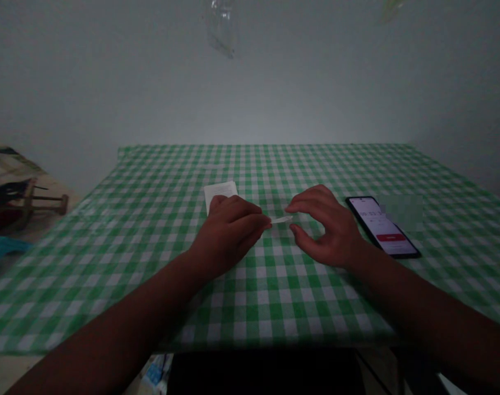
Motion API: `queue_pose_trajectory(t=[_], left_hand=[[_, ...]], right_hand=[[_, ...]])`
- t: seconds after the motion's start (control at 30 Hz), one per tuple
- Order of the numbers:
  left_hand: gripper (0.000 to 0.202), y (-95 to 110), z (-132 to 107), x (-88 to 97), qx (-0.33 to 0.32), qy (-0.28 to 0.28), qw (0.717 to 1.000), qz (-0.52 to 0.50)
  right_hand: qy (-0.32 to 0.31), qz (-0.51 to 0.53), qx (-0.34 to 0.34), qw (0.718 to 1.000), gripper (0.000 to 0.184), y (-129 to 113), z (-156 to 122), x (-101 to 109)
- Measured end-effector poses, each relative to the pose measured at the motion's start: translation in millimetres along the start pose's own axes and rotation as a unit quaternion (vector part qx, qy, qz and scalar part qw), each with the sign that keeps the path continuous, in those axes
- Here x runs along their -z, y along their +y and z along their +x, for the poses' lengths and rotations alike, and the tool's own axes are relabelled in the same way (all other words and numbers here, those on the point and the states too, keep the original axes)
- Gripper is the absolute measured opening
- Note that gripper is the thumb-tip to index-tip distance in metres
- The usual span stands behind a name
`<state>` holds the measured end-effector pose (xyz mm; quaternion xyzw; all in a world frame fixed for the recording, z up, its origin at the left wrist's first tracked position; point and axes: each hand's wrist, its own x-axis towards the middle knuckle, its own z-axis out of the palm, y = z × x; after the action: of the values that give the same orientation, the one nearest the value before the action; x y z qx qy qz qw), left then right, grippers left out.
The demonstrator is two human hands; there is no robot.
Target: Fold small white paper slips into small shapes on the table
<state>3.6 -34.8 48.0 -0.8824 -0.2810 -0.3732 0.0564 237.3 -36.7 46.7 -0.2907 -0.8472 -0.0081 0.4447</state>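
Between thumb and fingers, my left hand (233, 230) pinches one end of a thin white strip (282, 219), perhaps paper; its exact kind is too small to tell. The strip points right, its free end lying in the gap between the thumb and fingers of my right hand (326, 225). That hand is open, fingers curved, and does not appear to touch the strip. Just behind my left hand lies a white sheet or small stack of paper (220, 190) with faint print, partly hidden by the fingers.
A phone (381, 227) with a lit screen lies right of my right hand. The table wears a green-and-white checked cloth (274, 296). A pale wall (299, 82) stands behind, with a clear plastic bag (222, 27) hanging on it. A blue plastic piece (5, 247) and wooden furniture (44, 203) stand left.
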Motion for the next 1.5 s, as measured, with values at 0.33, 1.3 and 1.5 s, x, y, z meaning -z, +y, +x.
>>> queue_pose_trajectory(t=[0.33, 1.3, 1.5], left_hand=[[0.006, 14, 2, -12.9, 0.013, -0.048, 0.999, 0.002], [0.025, 1, -2, -26.6, 0.325, -0.006, 0.891, -0.317], [0.016, 4, 0, -26.5, 0.353, -0.055, 0.827, -0.433]], right_hand=[[-0.002, -0.058, 0.031, 0.998, 0.011, -7, -5, -8], [-0.034, 0.037, -0.084, 0.995, 0.038, 1, -11, -19], [-0.045, -0.026, 0.002, 0.999, 0.027, 9, -13, -17]])
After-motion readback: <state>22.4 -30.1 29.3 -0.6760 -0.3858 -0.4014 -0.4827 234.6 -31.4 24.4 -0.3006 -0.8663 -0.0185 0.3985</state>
